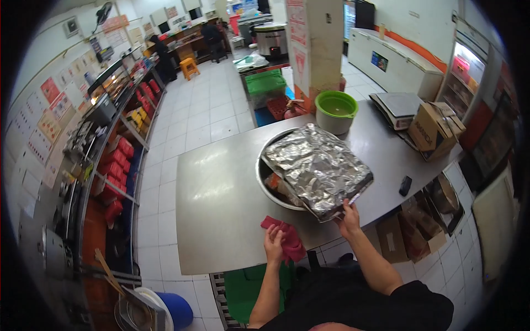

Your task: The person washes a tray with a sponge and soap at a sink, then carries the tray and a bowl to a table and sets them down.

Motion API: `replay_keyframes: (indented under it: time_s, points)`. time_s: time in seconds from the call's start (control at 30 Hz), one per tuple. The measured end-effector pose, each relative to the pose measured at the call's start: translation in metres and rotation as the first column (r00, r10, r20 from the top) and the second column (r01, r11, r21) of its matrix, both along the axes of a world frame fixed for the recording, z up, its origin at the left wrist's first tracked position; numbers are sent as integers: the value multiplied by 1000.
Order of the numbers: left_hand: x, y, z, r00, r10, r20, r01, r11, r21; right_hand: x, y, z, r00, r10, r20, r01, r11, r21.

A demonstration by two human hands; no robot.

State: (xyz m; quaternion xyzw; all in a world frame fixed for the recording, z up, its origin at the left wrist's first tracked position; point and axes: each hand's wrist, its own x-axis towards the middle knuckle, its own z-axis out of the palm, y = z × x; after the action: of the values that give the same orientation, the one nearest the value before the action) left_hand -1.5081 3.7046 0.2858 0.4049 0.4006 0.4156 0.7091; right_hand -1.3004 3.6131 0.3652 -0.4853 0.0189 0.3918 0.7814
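Observation:
A foil-covered tray (320, 165) lies tilted across a large round metal basin (264, 182), with some reddish contents showing at the basin's left side. My right hand (348, 219) grips the tray's near edge at its front corner. Close to the table's front edge, my left hand (273, 243) is on a red cloth (290, 240), its fingers curled at the cloth's left side. Both the basin and the tray are on the steel table (215, 209).
Behind the basin stands a pot with a green strainer (337, 105). A scale (398, 105), a cardboard box (436, 132) and a small black object (406, 186) sit on the table's right side. Shelves line the left wall; two people are far back.

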Motion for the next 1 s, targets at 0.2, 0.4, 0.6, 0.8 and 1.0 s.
replay_keyframes:
  time_s: [0.2,0.4,0.6,0.8,1.0]
  points:
    - [-53,-39,-12,999,41,27,-41,999,22,1,9,62,933,-266,240,174,922,345]
    - [-116,-79,-21,998,19,58,-16,998,-53,-23,39,80,747,-259,612,21,930,368]
    - [-145,-129,-41,991,-136,-11,127,945,-302,-72,103,115,-182,-195,964,-220,963,154]
    - [-159,-162,-57,990,-133,-53,98,899,-427,-116,189,94,-174,-175,969,-410,908,90]
    - [-168,-191,-73,997,-8,-71,-30,856,-516,-177,195,66,-446,-123,887,-516,844,-143]
